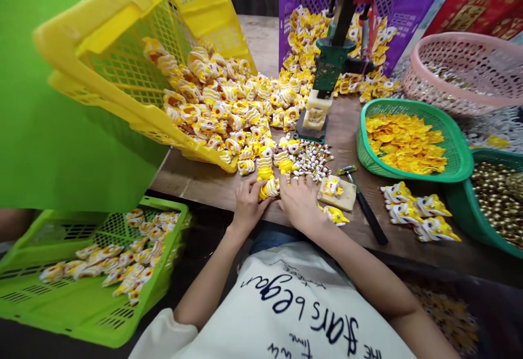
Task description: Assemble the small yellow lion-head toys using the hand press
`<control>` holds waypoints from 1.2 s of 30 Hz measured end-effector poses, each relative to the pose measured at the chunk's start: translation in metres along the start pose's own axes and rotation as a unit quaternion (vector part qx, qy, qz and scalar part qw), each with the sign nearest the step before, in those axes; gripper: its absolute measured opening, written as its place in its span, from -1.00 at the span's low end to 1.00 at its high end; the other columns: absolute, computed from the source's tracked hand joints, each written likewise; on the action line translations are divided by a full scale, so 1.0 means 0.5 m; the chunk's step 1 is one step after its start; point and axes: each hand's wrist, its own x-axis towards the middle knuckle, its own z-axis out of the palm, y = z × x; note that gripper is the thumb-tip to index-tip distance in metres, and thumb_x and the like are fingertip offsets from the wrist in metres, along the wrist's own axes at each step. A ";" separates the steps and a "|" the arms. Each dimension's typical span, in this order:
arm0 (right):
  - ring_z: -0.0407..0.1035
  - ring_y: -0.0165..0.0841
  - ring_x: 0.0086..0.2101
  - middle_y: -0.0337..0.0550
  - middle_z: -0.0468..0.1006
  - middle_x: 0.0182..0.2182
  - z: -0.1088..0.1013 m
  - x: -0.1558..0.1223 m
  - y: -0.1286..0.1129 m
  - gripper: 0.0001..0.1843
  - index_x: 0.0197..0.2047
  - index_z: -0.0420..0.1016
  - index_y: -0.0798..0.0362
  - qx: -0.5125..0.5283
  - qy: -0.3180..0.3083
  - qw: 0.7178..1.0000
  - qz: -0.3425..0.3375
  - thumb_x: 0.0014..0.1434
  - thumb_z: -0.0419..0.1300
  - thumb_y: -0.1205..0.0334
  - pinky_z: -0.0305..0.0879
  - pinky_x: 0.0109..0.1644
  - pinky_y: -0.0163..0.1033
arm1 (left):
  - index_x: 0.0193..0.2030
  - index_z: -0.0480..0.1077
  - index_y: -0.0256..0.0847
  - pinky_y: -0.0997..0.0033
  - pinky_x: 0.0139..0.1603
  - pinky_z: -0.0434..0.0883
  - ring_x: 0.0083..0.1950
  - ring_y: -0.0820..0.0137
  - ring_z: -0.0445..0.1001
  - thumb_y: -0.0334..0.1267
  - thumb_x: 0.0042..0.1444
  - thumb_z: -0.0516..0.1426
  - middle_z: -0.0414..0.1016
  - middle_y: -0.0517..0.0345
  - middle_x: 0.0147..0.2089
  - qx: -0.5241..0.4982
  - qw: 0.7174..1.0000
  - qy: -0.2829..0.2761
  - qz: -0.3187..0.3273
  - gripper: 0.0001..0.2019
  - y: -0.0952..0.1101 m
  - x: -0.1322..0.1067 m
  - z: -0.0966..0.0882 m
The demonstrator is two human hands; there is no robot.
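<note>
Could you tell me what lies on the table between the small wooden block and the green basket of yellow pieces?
A hammer lies there, seen in the head view.

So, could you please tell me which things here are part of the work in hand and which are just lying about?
In hand:
- left hand and right hand together on one yellow-and-white toy piece
- pile of the same pieces spilling from the tipped yellow crate

Lying about:
- hammer
- green press
- green basket
- pink basket
</note>
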 end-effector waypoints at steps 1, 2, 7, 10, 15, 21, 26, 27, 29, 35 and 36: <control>0.42 0.05 -0.08 0.31 0.57 -0.18 0.008 0.013 0.000 -0.57 0.14 0.29 0.24 -0.022 -0.012 1.000 0.001 0.21 0.14 0.36 0.10 0.12 0.11 | 0.10 0.41 -0.17 0.09 0.13 0.38 0.07 0.16 0.42 -0.10 0.11 0.28 0.40 -0.06 0.01 -0.038 0.999 0.008 -0.001 -0.56 0.000 0.002 -0.004; 0.45 0.02 -0.11 0.30 0.59 -0.20 0.014 0.023 0.003 -0.63 0.10 0.30 0.25 -0.034 -0.020 0.999 0.002 0.21 0.11 0.38 0.10 0.11 0.08 | 0.10 0.41 -0.16 0.13 0.13 0.39 0.06 0.19 0.44 -0.10 0.10 0.29 0.41 -0.04 0.01 -0.076 0.997 0.017 -0.006 -0.56 0.001 0.004 -0.009; 0.49 -0.05 -0.19 0.13 0.59 -0.23 0.016 0.038 0.042 -0.68 0.03 0.26 0.20 0.024 -0.012 1.000 0.005 0.18 0.07 0.39 0.16 0.05 0.04 | 0.03 0.46 -0.21 0.22 0.10 0.42 0.05 0.22 0.48 -0.03 0.09 0.27 0.51 -0.03 0.00 -0.236 0.964 0.040 -0.119 -0.58 0.007 0.029 -0.031; 0.45 -0.13 -0.17 0.01 0.55 -0.19 0.000 0.043 0.079 -0.69 0.00 0.27 0.12 0.160 0.010 0.987 0.008 0.18 0.12 0.25 0.22 0.01 -0.06 | -0.08 0.48 -0.27 0.39 -0.14 0.45 -0.16 0.33 0.52 0.05 0.05 0.25 0.55 0.04 -0.15 -0.342 0.912 0.036 -0.222 -0.56 0.009 0.062 -0.024; 0.37 -0.32 -0.19 -0.16 0.50 -0.10 -0.048 0.053 0.137 -0.73 -0.08 0.38 0.03 0.391 0.029 0.919 0.031 0.15 0.14 0.13 0.26 -0.09 -0.24 | -0.42 0.38 -0.24 0.58 -0.52 0.28 -0.53 0.55 0.31 0.17 0.03 0.20 0.37 0.27 -0.52 -0.466 0.832 0.006 -0.302 -0.56 0.040 0.148 -0.022; 0.33 -0.38 -0.24 -0.23 0.53 -0.20 -0.081 0.062 0.172 -0.63 -0.13 0.51 0.03 0.555 -0.020 0.829 0.072 0.01 0.24 0.05 0.23 -0.14 -0.29 | -0.44 0.37 -0.25 0.51 -0.63 0.32 -0.59 0.46 0.40 0.21 -0.04 0.23 0.40 0.23 -0.54 -0.493 0.816 -0.115 -0.278 -0.52 0.088 0.236 -0.060; 0.30 -0.42 -0.34 -0.24 0.51 -0.32 -0.054 0.077 0.189 -0.59 -0.20 0.51 0.06 0.592 -0.047 0.797 0.113 -0.08 0.31 -0.01 0.21 -0.29 -0.33 | -0.38 0.31 -0.23 0.53 -0.68 0.26 -0.66 0.53 0.32 0.20 -0.03 0.26 0.42 0.22 -0.53 -0.472 0.820 -0.207 -0.250 -0.52 0.103 0.252 -0.073; 0.31 -0.42 -0.33 -0.24 0.51 -0.33 -0.049 0.079 0.192 -0.60 -0.22 0.51 0.06 0.594 -0.048 0.796 0.110 -0.08 0.32 -0.02 0.22 -0.30 -0.34 | -0.32 0.32 -0.23 0.54 -0.65 0.26 -0.65 0.54 0.32 0.13 -0.07 0.31 0.43 0.23 -0.50 -0.470 0.820 -0.215 -0.247 -0.53 0.106 0.250 -0.077; 0.32 -0.41 -0.33 -0.24 0.51 -0.34 -0.046 0.084 0.194 -0.61 -0.25 0.51 0.05 0.599 -0.055 0.792 0.104 -0.09 0.33 -0.02 0.25 -0.30 -0.34 | -0.23 0.32 -0.24 0.54 -0.60 0.27 -0.60 0.55 0.34 -0.06 -0.18 0.40 0.45 0.26 -0.46 -0.469 0.820 -0.221 -0.242 -0.52 0.113 0.245 -0.090; 0.28 -0.44 -0.42 -0.27 0.47 -0.40 -0.064 0.096 0.193 -0.69 -0.31 0.48 0.04 0.629 -0.094 0.763 0.118 -0.13 0.31 0.06 0.20 -0.37 -0.33 | -0.40 0.32 -0.25 0.56 -0.62 0.17 -0.61 0.58 0.23 -0.17 -0.18 0.34 0.35 0.31 -0.57 -0.433 0.842 -0.205 -0.248 -0.68 0.091 0.226 -0.133; 0.26 -0.44 -0.43 -0.27 0.45 -0.42 -0.066 0.099 0.192 -0.71 -0.35 0.46 0.04 0.631 -0.094 0.761 0.120 -0.14 0.31 0.07 0.19 -0.38 -0.34 | -0.43 0.32 -0.26 0.56 -0.62 0.17 -0.62 0.58 0.23 -0.13 -0.16 0.34 0.34 0.30 -0.58 -0.426 0.846 -0.207 -0.245 -0.68 0.080 0.221 -0.135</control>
